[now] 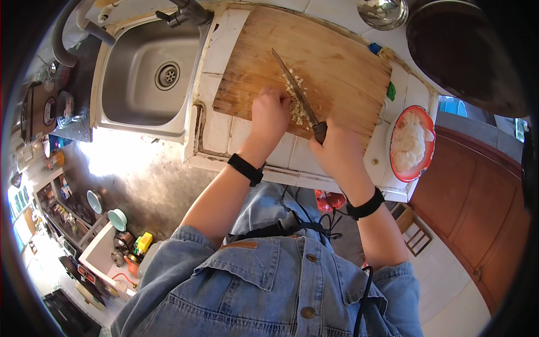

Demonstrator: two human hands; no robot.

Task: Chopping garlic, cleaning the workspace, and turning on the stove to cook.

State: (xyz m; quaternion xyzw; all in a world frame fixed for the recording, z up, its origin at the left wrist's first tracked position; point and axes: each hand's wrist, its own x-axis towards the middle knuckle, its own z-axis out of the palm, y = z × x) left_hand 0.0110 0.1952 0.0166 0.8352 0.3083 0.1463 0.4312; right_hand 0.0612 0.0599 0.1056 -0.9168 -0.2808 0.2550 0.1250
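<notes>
My right hand (339, 145) grips the dark handle of a kitchen knife (300, 92). Its narrow, dull blade points away from me, up and to the left. Beneath and around the blade lies a heap of finely chopped pale pieces, possibly garlic (297, 110), on a wooden cutting board (337, 59). At the left side of the heap is my left hand (271, 108), its fingers curled inward and the fingertips by the pieces. Whether those fingers pinch anything is hidden.
A stainless steel sink (139, 97) with a faucet (185, 14) lies left of the board. To the right stands a red-rimmed enamel dish (430, 145) of pale food (408, 143). A metal bowl (383, 12) and a large dark pan (463, 54) occupy the far right.
</notes>
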